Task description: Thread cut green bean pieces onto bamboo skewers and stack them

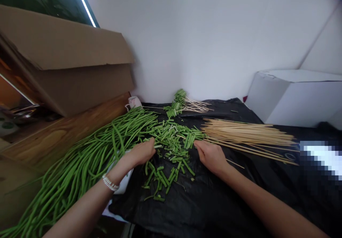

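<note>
My left hand (pixel 144 151) is closed, with a short pale-green piece of long bean (pixel 158 146) sticking out from its fingertips. Across the pile, my right hand (pixel 211 155) is closed around a thin wooden skewer (pixel 235 163) whose tail shows behind the hand. Several bean pieces threaded side by side (pixel 190 140) sit on that skewer, just left of the right fingers, and its tip points toward my left hand. Between and beyond both hands lies a loose heap of cut bean pieces (pixel 171 135). More cut pieces (pixel 162 177) are scattered nearer me.
Whole long beans (pixel 88 163) are heaped at left, partly over a white object (pixel 125 183). Bare skewers (pixel 248 133) lie right on black plastic sheeting (pixel 213 206). Filled skewers (pixel 176 104) and a pinkish-white cup (pixel 134 101) stand behind. Cardboard (pixel 85 85) and white boxes (pixel 307 99) flank the table.
</note>
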The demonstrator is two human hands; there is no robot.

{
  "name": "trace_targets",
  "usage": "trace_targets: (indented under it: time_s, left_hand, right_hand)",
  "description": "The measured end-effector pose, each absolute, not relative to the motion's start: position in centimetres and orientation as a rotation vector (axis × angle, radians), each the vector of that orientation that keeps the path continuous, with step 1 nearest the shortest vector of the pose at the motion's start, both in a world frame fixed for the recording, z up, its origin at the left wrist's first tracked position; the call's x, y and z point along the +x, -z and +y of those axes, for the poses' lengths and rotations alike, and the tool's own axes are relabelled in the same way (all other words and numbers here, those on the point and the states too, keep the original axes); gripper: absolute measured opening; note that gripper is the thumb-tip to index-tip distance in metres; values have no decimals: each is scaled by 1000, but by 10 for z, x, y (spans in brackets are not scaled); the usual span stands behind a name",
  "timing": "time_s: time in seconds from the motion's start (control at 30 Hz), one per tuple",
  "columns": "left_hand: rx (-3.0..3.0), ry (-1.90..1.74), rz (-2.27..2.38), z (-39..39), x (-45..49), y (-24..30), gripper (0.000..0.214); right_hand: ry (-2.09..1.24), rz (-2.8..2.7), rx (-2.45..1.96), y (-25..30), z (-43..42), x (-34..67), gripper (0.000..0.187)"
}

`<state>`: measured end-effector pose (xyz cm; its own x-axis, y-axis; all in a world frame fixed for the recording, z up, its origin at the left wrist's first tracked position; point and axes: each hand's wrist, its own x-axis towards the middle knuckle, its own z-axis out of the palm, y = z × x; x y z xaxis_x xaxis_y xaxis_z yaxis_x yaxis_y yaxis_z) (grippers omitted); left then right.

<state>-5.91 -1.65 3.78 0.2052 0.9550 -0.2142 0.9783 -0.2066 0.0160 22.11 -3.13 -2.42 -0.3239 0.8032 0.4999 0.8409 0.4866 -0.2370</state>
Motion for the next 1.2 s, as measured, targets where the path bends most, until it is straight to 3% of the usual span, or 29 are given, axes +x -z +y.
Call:
trace_targets:
  time_s: [0.13, 0.3, 0.4, 0.7, 1.03, 1.2]
  left_hand:
    - [2298, -72, 1797, 0, -42, -36, 25]
    - [2231, -432, 1576, 5, -38, -27, 51]
    - [2284, -295, 1625, -10, -55, -34, 42]
    - [2299, 53, 1750, -83, -87, -31, 62]
    - [2461, -48, 1631, -97, -70, -18, 18]
    - [2554, -53, 1594, -96, -74, 1, 23]
  right_hand:
    - [90, -2164, -1350, 26, -30, 223, 27]
    - [113, -2151, -1346, 24, -28, 227, 28]
    - [111, -2156, -1349, 25, -28, 228, 28]
    - [94, -2166, -1329, 34, -28, 224, 26]
    - [99, -2158, -1328, 31, -28, 226, 27]
    - [97, -2166, -1320, 33, -28, 225, 26]
